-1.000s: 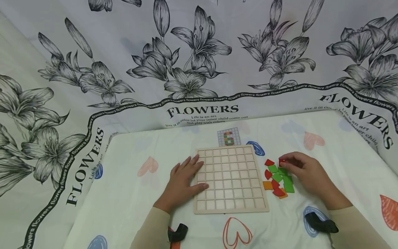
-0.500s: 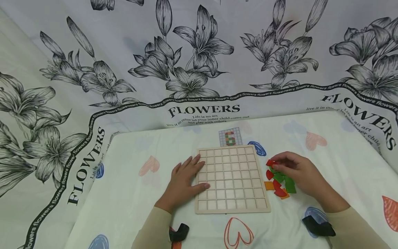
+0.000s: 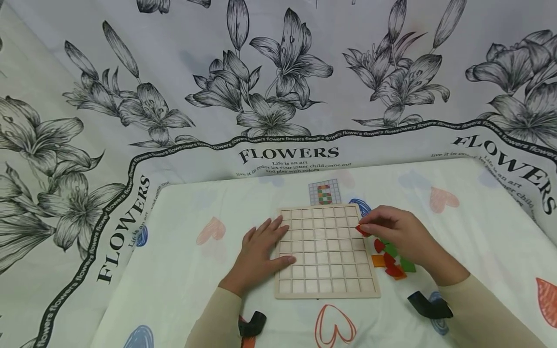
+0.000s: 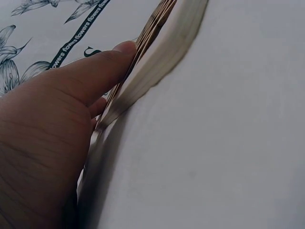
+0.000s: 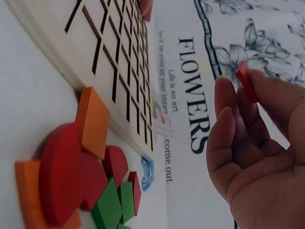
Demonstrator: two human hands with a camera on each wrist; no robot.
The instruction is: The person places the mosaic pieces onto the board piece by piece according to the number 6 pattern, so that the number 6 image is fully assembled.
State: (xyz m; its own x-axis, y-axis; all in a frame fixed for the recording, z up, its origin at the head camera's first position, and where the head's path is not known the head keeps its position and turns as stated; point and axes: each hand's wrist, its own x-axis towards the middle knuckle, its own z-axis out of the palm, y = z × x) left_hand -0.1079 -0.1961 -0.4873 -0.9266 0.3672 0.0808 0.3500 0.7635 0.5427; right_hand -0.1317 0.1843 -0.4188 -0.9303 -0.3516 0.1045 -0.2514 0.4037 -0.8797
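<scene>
My right hand (image 3: 404, 237) pinches a small red tile (image 3: 361, 230) between thumb and fingertips, over the right rim of a wooden grid board (image 3: 319, 270). In the right wrist view the red tile (image 5: 247, 85) is held clear of the table, seen nearly edge-on. My left hand (image 3: 256, 256) rests on the board's left edge, fingers spread and fairly straight; in the left wrist view its thumb (image 4: 112, 62) lies on the rim. To the board's right lies a loose pile of green tiles (image 3: 407, 265), orange tiles (image 3: 378, 261) and rounded red tiles (image 3: 393, 269), partly hidden by my right hand.
Behind the board lies a gridded pattern card (image 3: 325, 192) showing a coloured figure. A white cloth with printed hearts (image 3: 211, 231) covers the table. A flower-printed curtain (image 3: 278, 72) hangs at the back. Black bands (image 3: 252, 325) are on both wrists.
My right hand has moved left from above the tile pile to the board's right rim, carrying a red tile. The left hand has stayed on the board. The head view has shifted slightly.
</scene>
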